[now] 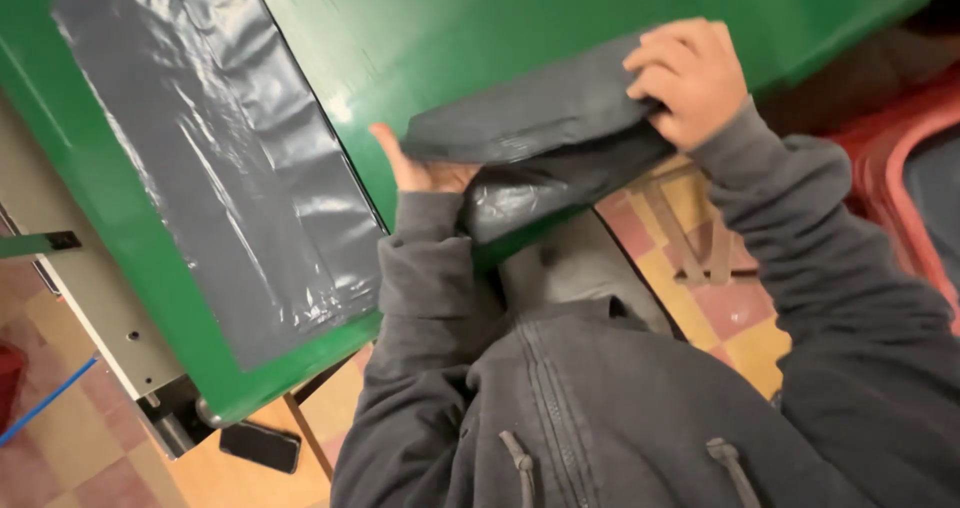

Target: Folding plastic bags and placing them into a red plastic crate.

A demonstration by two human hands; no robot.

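A folded grey plastic bag (540,118) lies across the near edge of a green table (480,28). My right hand (690,78) grips its right end with curled fingers. My left hand (420,168) holds the bag's left end from underneath, with most of the hand hidden behind the plastic. A lower flap of the same bag (540,193) hangs down over the table edge toward my grey hooded sweatshirt. A second grey plastic bag (230,148) lies spread flat on the table to the left, apart from both hands.
A beige metal machine edge (90,288) runs along the table's left side. A dark phone-like object (260,446) rests below it. The floor has orange and pink tiles (740,318). Red plastic furniture (900,158) stands at the right.
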